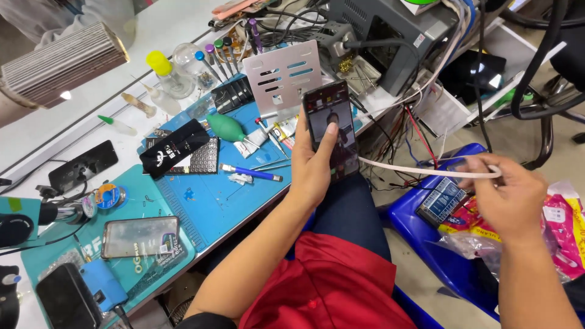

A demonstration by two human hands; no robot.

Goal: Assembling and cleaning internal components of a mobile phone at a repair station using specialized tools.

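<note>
My left hand holds a dark smartphone upright over my lap, thumb resting on its lit screen. A white cable runs from the phone's lower end to my right hand, which pinches the cable's far part above a blue plastic stool. Under my right hand a small dark blue box lies on the blue stool, beside crumpled plastic bags.
A blue work mat on the bench carries a blue-handled tool, a green air blower, a perforated metal plate, a glass panel and other phones. Grey equipment with tangled wires stands behind. Pink and clear bags lie right.
</note>
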